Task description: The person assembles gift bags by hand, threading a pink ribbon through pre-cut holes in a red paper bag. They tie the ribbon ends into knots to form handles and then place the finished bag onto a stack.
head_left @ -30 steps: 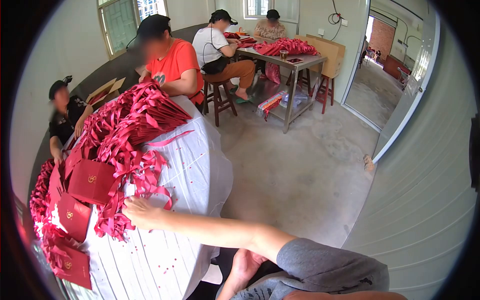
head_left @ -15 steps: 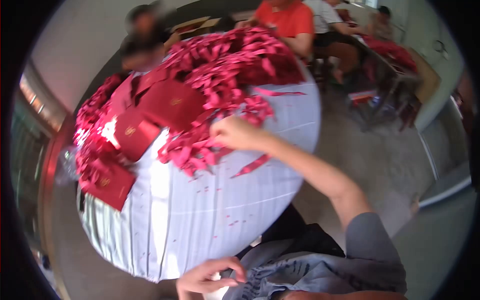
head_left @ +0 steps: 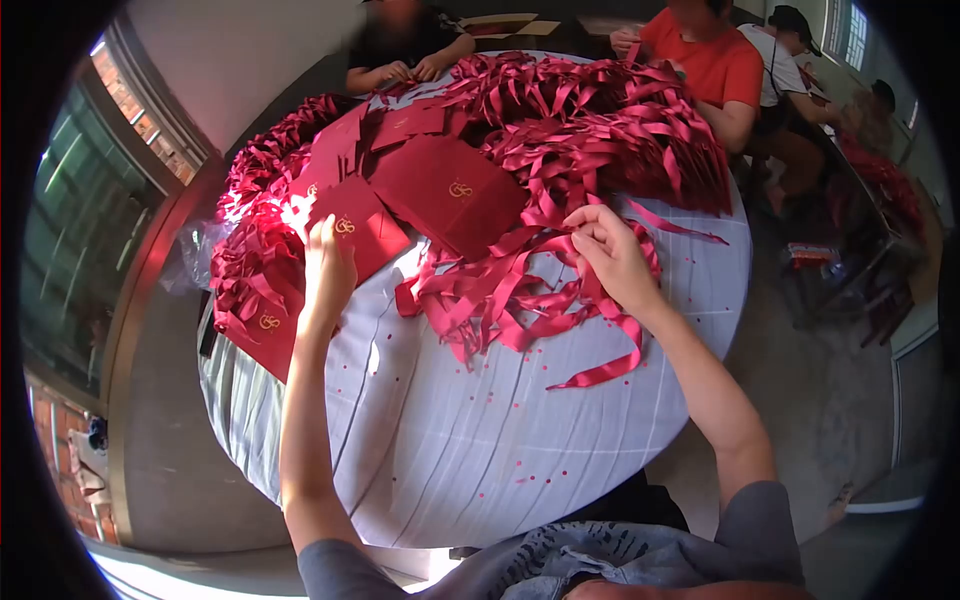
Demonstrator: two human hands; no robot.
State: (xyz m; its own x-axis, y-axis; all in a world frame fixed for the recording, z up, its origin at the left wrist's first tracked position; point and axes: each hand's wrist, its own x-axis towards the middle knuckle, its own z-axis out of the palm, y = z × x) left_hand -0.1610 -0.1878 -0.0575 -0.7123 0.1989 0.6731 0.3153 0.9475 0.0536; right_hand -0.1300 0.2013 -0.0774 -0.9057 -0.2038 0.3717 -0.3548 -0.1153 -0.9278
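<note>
Left hand [head_left: 328,268] on red folder [head_left: 362,232]; right hand [head_left: 612,255] pinching red ribbon pile [head_left: 520,295]; round table [head_left: 480,440].

ribbons [head_left: 530,290]: glossy crimson, plain, no print. large folder [head_left: 450,195]: deep red, matt, small gold emblem at centre. smaller folder [head_left: 365,232], left of it: same deep red, gold emblem near its left corner. near-left folder [head_left: 262,328]: deep red, gold emblem. tablecloth [head_left: 470,440]: white with a blue-grey cast, fine crease lines, scattered red specks. far right, co-worker's shirt [head_left: 715,65]: plain orange-red. near sleeve [head_left: 760,520]: grey
</note>
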